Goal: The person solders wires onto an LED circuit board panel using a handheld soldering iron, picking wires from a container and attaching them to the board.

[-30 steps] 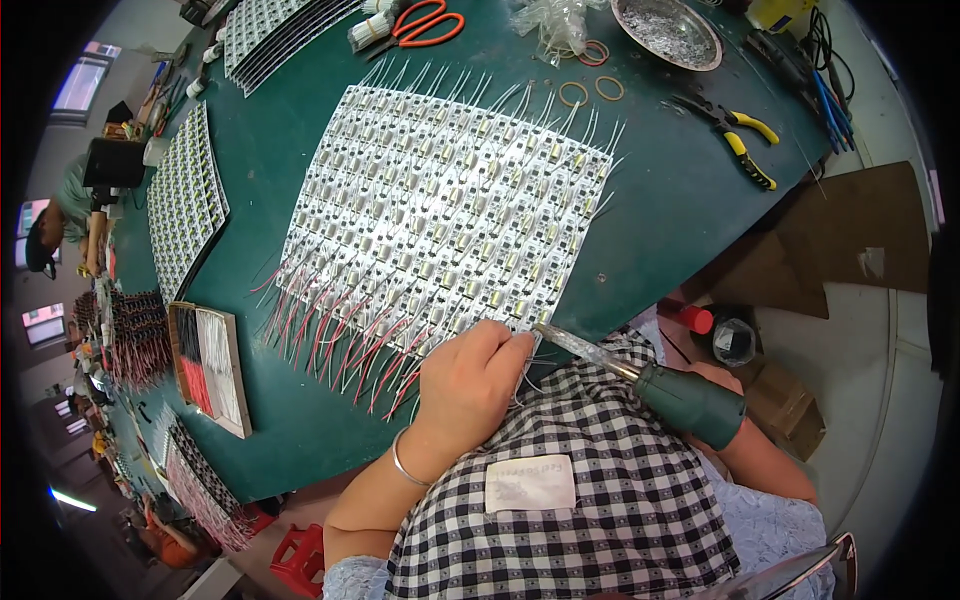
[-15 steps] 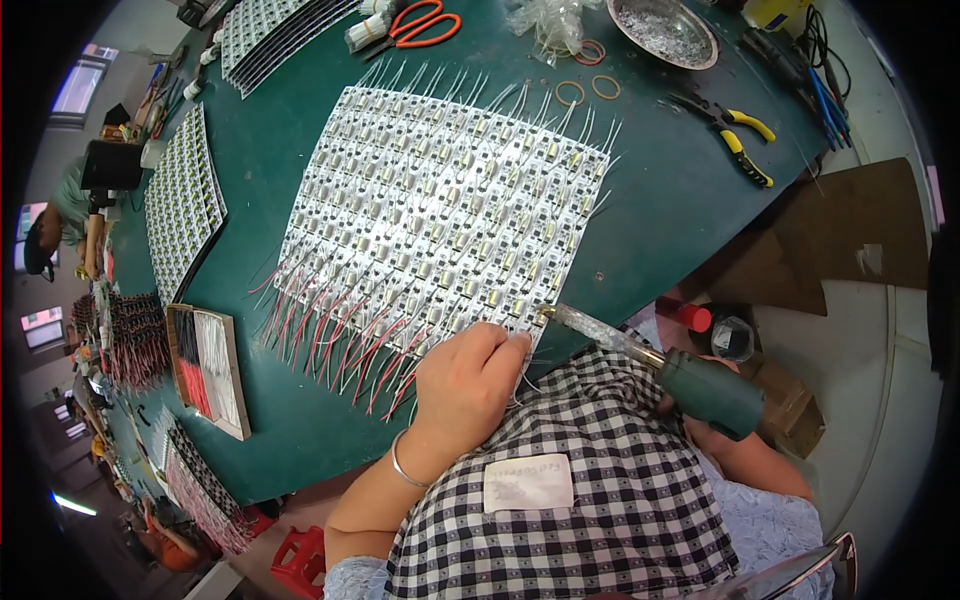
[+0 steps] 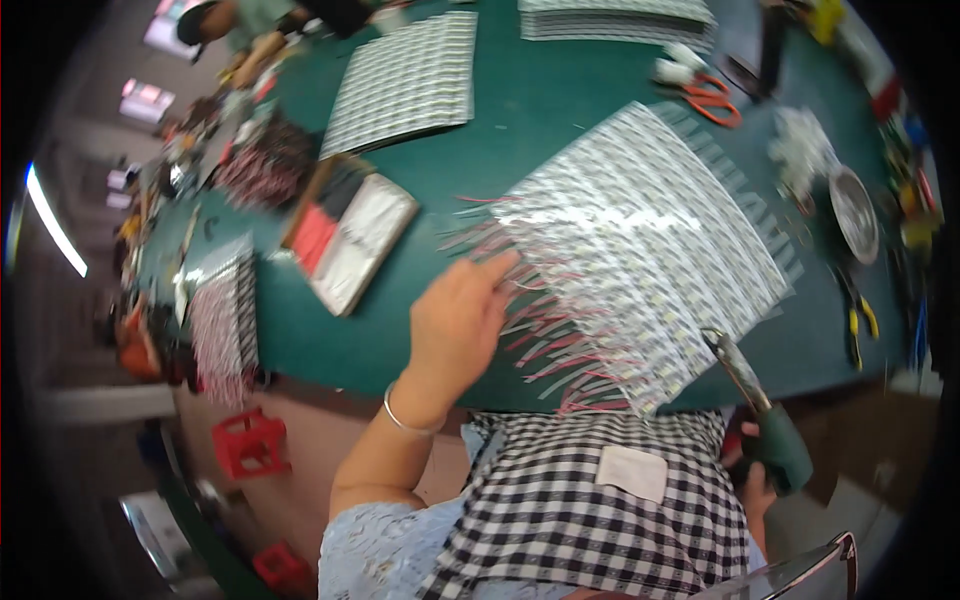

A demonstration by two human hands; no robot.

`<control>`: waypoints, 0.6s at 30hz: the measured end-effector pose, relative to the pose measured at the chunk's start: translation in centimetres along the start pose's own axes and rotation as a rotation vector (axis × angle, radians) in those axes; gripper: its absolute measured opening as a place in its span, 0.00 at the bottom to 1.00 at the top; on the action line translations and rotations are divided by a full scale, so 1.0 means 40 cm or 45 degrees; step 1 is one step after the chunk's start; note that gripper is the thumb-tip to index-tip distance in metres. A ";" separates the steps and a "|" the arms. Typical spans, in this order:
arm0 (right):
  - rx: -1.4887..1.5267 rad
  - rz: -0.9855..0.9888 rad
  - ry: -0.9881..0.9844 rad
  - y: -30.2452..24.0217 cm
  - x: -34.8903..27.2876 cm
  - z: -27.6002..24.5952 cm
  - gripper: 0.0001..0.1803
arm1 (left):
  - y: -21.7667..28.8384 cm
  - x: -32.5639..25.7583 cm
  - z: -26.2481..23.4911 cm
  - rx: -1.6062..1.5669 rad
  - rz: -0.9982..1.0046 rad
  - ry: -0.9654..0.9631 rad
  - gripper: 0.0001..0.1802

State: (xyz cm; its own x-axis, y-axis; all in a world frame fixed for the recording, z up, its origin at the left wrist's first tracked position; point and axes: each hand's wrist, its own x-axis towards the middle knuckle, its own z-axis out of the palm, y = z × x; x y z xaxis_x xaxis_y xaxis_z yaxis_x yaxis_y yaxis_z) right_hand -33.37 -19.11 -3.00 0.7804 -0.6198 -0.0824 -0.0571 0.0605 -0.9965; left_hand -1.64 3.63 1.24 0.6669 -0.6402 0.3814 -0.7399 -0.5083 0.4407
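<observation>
A sheet of small white circuit boards point(image 3: 640, 250) lies on the green table, with red and white wires point(image 3: 560, 330) along its left and near edges and pale wire ends along its far right edge. My left hand point(image 3: 455, 320) is over the wires at the sheet's left edge, index finger stretched out and thumb apart; it is blurred, and I see nothing held in it. My right hand point(image 3: 757, 490), partly hidden, grips the dark green handle of a soldering iron point(image 3: 780, 445). The iron's bent tip is at the near right edge of the sheet.
Left of the sheet is a box point(image 3: 375, 240) of black, red and white wires. Stacked board sheets point(image 3: 410, 85) lie beyond it. Orange-handled scissors point(image 3: 712, 100), a metal bowl point(image 3: 853, 215) and yellow-handled pliers point(image 3: 855, 315) lie right. Another person point(image 3: 240, 25) sits at the far left.
The view has swung left, so the sheet appears turned and farther right. My left hand has left the sheet's near corner for its left wire edge. The soldering iron stays in my right hand.
</observation>
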 end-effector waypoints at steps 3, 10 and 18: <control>-0.019 0.020 -0.045 0.016 0.035 -0.005 0.30 | -0.156 -0.006 -0.111 0.131 -0.423 0.076 0.08; -0.051 -0.059 0.018 0.009 0.097 0.022 0.30 | -0.481 0.005 -0.232 0.393 -0.647 0.102 0.11; -0.236 -0.004 -0.015 -0.023 0.134 0.049 0.27 | -0.653 0.067 -0.253 0.673 -0.708 0.229 0.11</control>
State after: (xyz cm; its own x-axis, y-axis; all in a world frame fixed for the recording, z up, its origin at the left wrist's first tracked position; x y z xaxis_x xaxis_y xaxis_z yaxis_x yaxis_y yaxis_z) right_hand -27.91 -20.94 -2.49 0.7880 -0.6104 -0.0805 -0.1680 -0.0874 -0.9819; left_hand 20.37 21.04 -1.02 0.9221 -0.1316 0.3638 -0.2074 -0.9620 0.1777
